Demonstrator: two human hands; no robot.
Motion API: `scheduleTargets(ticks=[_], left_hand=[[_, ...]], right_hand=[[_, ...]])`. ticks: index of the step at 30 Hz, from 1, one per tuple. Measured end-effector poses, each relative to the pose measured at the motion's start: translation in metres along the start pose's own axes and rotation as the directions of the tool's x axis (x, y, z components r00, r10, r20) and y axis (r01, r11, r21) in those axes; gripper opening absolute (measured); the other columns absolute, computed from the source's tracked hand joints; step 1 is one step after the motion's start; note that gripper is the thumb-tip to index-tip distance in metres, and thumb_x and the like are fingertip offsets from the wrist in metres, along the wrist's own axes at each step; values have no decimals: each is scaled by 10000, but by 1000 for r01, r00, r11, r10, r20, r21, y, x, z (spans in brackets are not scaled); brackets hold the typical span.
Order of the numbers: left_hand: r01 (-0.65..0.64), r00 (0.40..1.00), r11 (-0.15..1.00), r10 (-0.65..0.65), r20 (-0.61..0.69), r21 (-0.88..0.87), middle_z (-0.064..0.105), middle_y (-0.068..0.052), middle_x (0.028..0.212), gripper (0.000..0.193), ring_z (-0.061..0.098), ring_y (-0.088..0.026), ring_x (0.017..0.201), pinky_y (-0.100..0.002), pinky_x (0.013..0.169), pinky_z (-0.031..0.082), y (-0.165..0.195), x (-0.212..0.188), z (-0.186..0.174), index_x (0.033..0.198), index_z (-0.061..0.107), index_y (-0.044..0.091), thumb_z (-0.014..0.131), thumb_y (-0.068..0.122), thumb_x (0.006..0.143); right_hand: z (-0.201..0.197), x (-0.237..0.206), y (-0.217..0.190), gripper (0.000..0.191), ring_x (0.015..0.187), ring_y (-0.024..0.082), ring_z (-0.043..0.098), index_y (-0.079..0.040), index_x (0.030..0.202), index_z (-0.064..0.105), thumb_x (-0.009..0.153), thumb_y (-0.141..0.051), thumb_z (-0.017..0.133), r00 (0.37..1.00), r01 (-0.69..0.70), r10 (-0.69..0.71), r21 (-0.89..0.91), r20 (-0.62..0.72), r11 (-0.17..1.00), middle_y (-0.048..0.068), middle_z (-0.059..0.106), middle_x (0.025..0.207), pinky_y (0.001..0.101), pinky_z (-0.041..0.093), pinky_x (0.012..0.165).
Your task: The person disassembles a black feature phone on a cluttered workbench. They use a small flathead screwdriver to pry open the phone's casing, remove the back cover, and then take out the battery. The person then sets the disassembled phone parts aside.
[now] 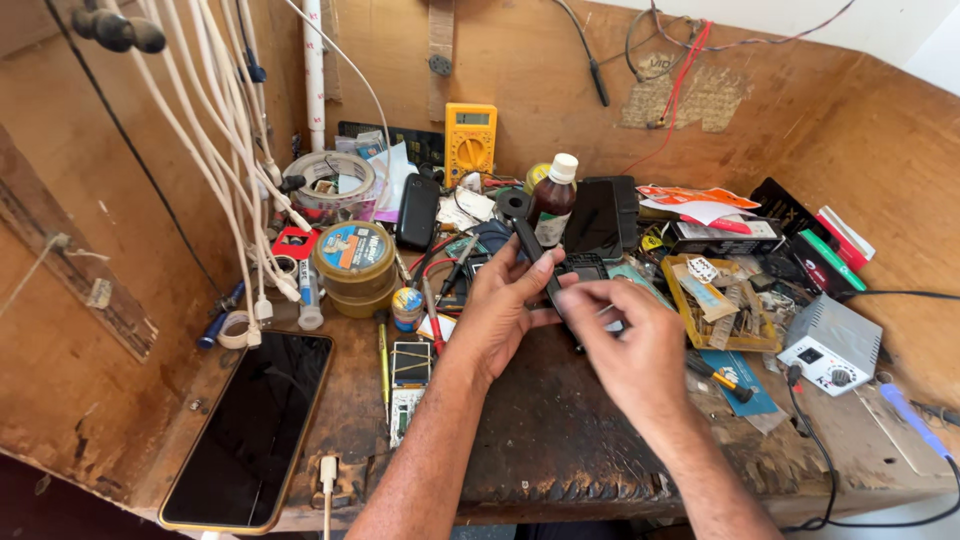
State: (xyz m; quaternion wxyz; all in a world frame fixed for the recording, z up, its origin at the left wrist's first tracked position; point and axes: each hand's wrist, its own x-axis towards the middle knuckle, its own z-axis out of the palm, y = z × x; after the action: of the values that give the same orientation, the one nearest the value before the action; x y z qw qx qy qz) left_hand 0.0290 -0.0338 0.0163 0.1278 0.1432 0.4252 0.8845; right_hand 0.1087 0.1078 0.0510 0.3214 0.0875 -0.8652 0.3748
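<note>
My left hand (497, 312) grips a small black phone-like device (583, 268) from the left side, over the middle of the dark workbench mat (560, 440). My right hand (632, 345) pinches at the device's lower right edge with thumb and fingers closed on it. A black magnifier arm with a round head (517, 210) rises just behind the device. A dark brown bottle with a white cap (553, 201) stands behind my hands.
A large black phone (252, 430) lies at the front left. White cables (225, 150) hang at the left. A yellow multimeter (470, 140), tape rolls (335, 185), round tins (354, 262), a parts tray (720, 300) and a small grey power unit (832, 345) crowd the bench.
</note>
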Motion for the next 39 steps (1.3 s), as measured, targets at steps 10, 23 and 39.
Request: scheduleTargets(ticks=[10,23,39], left_hand=[[55,997,998,-53,-62,24,643,-117,1345,903,657,-255,1151,-561,818,618,3,-3,5,1597,174,229,719,218,877],[-56,997,991,61,-38,121,663,-138,1264,922,669,-216,1096,-443,751,648,7,-6,9,1627,260,223,763,188,855],[-11,1000,980,13,-10,197,731,-130,1104,902,721,-163,873,-337,583,644,-2,-6,4,1610,294,154,775,185,847]], right_hand=[[-13,7,7,248,1315,311,595,-15,1129,767,946,-141,657,961,172,-139,-122,238,978,153,773,1147,456,492,1009],[-20,23,-8,287,1072,356,712,20,1131,731,934,-152,616,928,112,-65,-107,366,988,218,708,1243,442,552,933],[-15,26,-3,139,856,376,680,35,845,679,819,-93,631,896,306,-156,-324,415,895,198,708,826,528,432,1050]])
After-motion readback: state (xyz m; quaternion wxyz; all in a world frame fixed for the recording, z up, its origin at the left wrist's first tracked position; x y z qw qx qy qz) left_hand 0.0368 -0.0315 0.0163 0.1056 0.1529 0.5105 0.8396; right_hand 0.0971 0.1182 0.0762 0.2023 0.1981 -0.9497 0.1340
